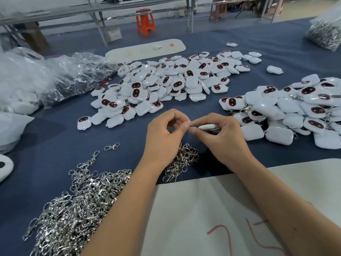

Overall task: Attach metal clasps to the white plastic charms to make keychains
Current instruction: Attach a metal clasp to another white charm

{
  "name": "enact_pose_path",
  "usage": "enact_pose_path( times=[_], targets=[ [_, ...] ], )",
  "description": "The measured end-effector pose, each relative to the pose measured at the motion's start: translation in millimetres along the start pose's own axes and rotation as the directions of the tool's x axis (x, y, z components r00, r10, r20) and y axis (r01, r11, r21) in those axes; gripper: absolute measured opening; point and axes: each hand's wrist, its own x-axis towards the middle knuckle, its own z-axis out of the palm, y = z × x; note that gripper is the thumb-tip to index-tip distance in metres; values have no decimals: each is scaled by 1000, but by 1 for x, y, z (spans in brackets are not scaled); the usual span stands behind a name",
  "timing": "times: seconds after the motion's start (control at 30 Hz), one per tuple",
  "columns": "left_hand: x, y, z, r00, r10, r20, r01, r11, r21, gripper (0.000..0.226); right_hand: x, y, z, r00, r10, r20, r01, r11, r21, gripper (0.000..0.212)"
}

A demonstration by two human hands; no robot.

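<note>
Pinched between thumb and forefinger of the left hand (166, 133): a small metal clasp (192, 123), only its ring end showing past the fingertips. Remaining left fingers curled in toward the palm, wrist bent slightly, forearm rising from the lower middle. Gripped edge-on in the right hand (219, 134): one white charm (209, 126), thumb and forefinger closed on its near end, other fingers folded beneath. Clasp and charm end meeting right where the two sets of fingertips touch (whether already joined, impossible to tell). Both hands raised just above the dark blue tabletop (55, 137), right forearm crossing a pale sheet (193, 218) marked in red.

Directly beneath the hands, a small heap of clasps (181, 160). Further left and nearer, a much larger spread of loose clasps (77, 206), with a single stray clasp (111, 146) beyond it. Behind the hands, a broad pile of white charms (166, 85), many showing dark red-rimmed faces. To the right, a second pile of charms (287, 111) with clasps visible among them. At far left, crumpled clear plastic bags (55, 74); at far right rear, a bag of metal parts (324, 34). Beyond the table, an orange stool (145, 21).
</note>
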Motion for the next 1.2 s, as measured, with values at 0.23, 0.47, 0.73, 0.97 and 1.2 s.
enact_pose_path(
  times=[0.23,0.47,0.73,0.97,1.2],
  targets=[
    [0,-4,1,994,104,-44,-96,983,154,12,0,3,1,1000,1,-32,-5,990,-140,11],
    [1,-6,4,998,-45,-34,44,999,-8,19,-2,4,3,998,-8,-63,-6,974,-227,10],
    [0,-7,2,999,-33,-22,31,998,-60,17,-2,-1,1,998,-30,-46,21,984,-178,14],
    [-1,-3,1,999,31,-18,-32,997,-70,19,0,0,-1,995,-53,-81,43,991,-126,10],
    [-3,0,1,998,52,39,-52,999,-3,15,-2,1,2,969,-216,-118,185,956,-229,19]
  ],
)
